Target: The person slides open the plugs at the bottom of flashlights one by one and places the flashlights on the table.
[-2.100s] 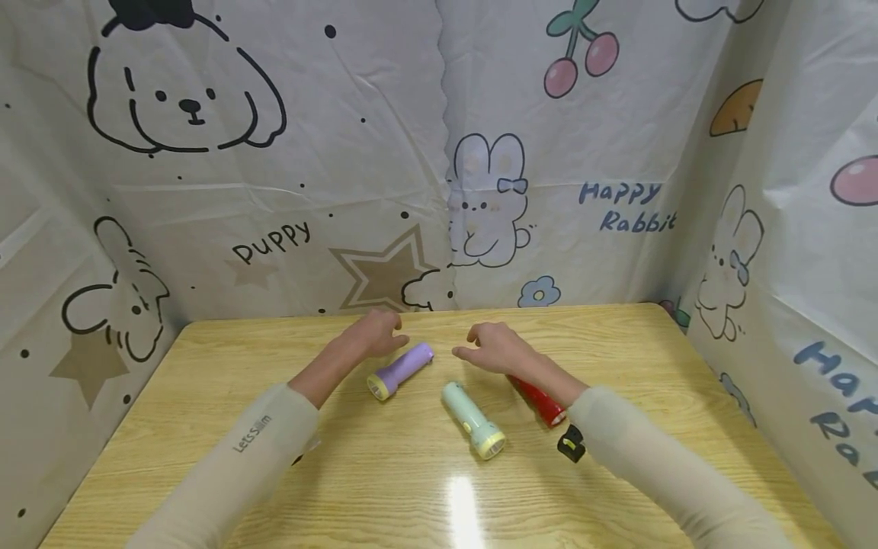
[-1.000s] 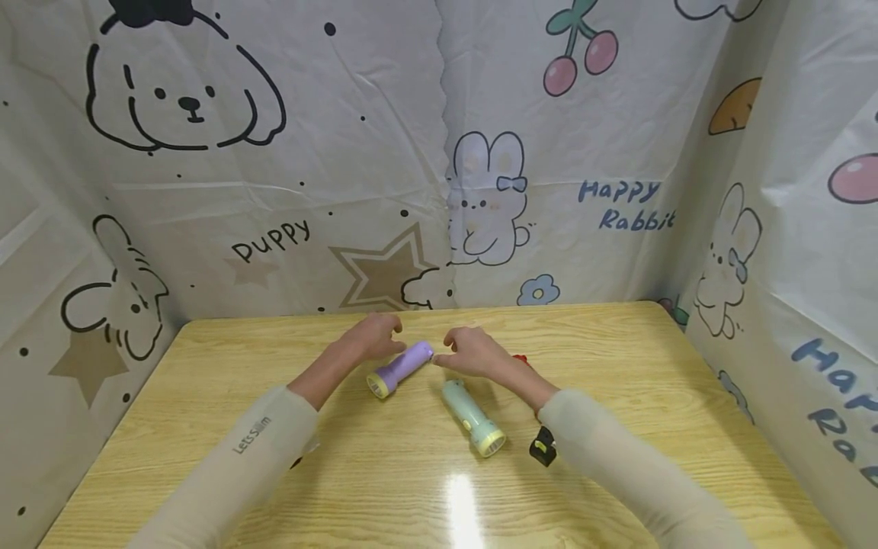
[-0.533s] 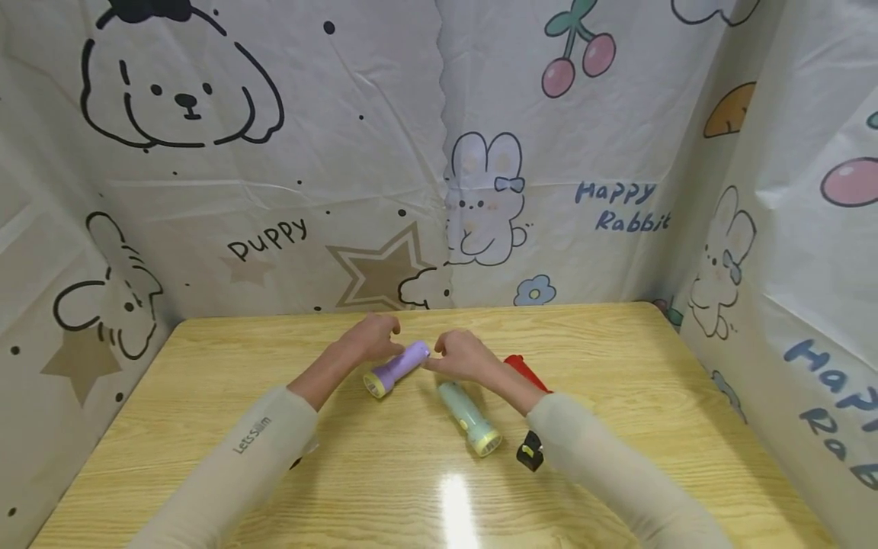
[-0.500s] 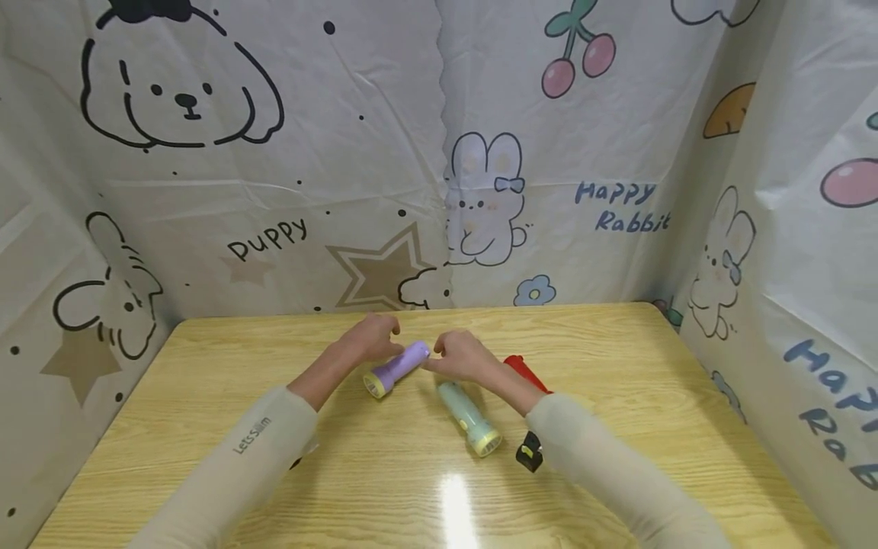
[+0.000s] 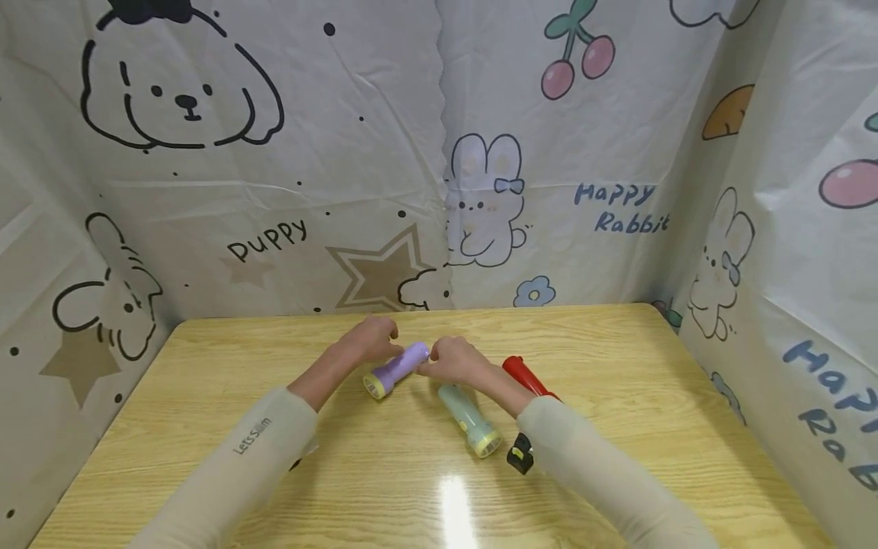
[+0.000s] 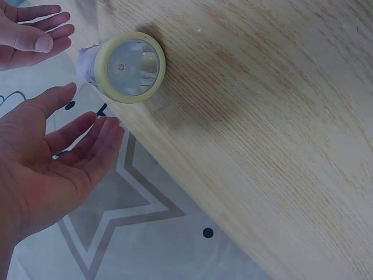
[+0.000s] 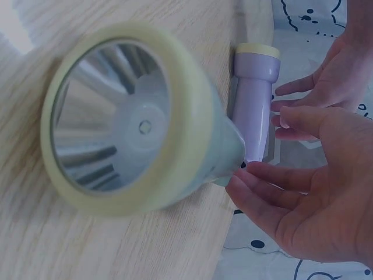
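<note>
A purple flashlight (image 5: 398, 369) with a yellow head lies on the wooden table between the two hands. The left hand (image 5: 371, 339) is at its upper left, fingers relaxed and holding nothing; the left wrist view shows that palm (image 6: 55, 166) beside the flashlight's yellow rim (image 6: 129, 67). The right hand (image 5: 456, 361) is at its tail end, fingers loosely bent; whether they touch it is unclear. Just below the right hand lies a mint-green flashlight (image 5: 469, 421), its big head (image 7: 122, 119) filling the left of the right wrist view, near that hand (image 7: 315, 192).
Right of the right forearm lies a red flashlight (image 5: 526, 375), partly hidden by the sleeve. A black device (image 5: 520, 455) shows beside the right cuff. Cloth with printed drawings stands behind the table (image 5: 240, 351) and at both sides.
The right hand has moved left and slightly nearer to the purple flashlight's tail, uncovering part of the red one. The left hand has stayed nearly still. The flashlights appear unmoved.
</note>
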The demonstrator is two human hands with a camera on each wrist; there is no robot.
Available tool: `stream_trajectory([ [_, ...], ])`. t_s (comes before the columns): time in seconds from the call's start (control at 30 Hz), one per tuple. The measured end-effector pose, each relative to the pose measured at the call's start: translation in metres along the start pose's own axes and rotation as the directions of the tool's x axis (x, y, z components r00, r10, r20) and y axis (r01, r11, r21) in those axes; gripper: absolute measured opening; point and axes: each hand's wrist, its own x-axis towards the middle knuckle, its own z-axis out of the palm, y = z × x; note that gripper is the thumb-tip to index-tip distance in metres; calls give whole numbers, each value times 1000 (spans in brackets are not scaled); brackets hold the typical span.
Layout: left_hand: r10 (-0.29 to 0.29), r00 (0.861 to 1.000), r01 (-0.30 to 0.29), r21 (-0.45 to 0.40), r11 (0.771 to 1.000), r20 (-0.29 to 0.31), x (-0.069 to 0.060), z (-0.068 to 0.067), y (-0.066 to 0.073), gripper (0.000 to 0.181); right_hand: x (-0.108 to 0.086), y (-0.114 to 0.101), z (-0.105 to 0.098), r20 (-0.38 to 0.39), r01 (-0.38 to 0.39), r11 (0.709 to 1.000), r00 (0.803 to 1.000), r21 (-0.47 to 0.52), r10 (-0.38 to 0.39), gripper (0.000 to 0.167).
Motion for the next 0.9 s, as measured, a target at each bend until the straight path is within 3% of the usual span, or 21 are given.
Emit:
stream_trajectory([
  [0.4,17,1000,-17,3,1000,1,0,2,0,35,4,-3,4,-42,-31,999,999,13,31,50],
  [0.7,-20,1000,21,-43,999,23,1,2,0,34,3,-7,4,-49,-85,986,994,147,93,51],
  [0.9,-12,1000,12,-26,1000,22,2,3,-1,31,5,-9,4,-70,-92,982,992,163,104,51],
])
